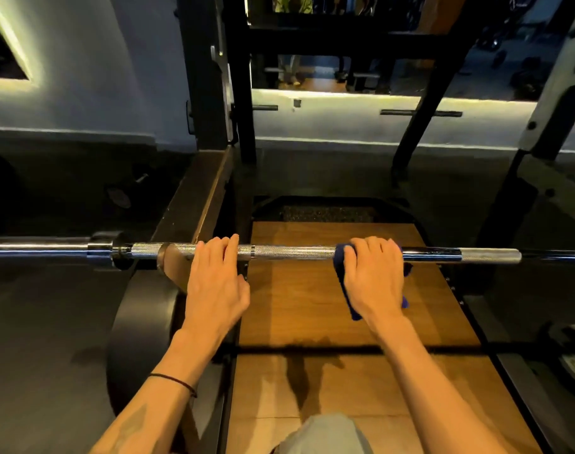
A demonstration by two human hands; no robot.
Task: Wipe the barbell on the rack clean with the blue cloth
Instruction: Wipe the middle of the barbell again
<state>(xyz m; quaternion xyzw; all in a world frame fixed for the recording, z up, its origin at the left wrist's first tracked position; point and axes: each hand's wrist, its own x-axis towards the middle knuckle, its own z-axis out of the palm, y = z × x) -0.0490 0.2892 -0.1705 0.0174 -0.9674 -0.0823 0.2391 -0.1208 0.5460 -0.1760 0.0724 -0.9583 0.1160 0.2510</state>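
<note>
A steel barbell (289, 252) runs across the view at mid height, resting on the rack's left hook (171, 260). My left hand (214, 280) lies over the knurled shaft just right of that hook, fingers curled over the top of the bar. My right hand (372, 276) grips the bar further right through the blue cloth (341, 257), which is wrapped round the shaft and hangs below my palm. To the right of the cloth the shaft looks dark and shiny, then knurled again.
Black rack uprights (243, 93) stand behind the bar. A wooden platform (312, 306) lies under it. A black weight plate (138, 326) leans at the lower left. A mirror (345, 44) at the back shows gym gear. My knee (325, 434) is at the bottom.
</note>
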